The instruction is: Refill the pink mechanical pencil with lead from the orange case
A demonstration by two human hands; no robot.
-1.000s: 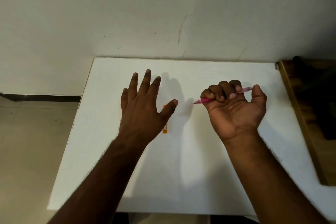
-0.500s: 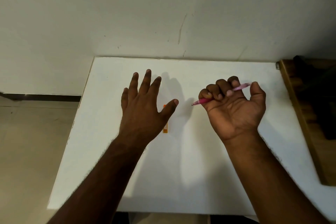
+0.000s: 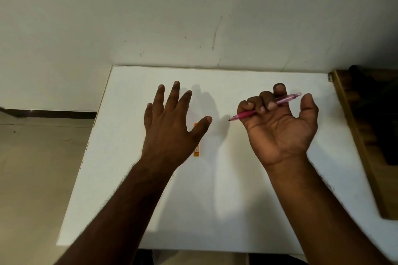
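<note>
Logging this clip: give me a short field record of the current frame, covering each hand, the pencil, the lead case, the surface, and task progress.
left hand: open, fingers spread, held above the orange case, holding nothing
right hand: palm up, fingers curled round the pink pencil
pink pencil: gripped across the fingers, tip pointing left, cap end to the right
orange case: lying flat on the table, partly hidden by the left hand
table: white, set against a wall
task progress: case not picked up; refill not yet begun
</note>
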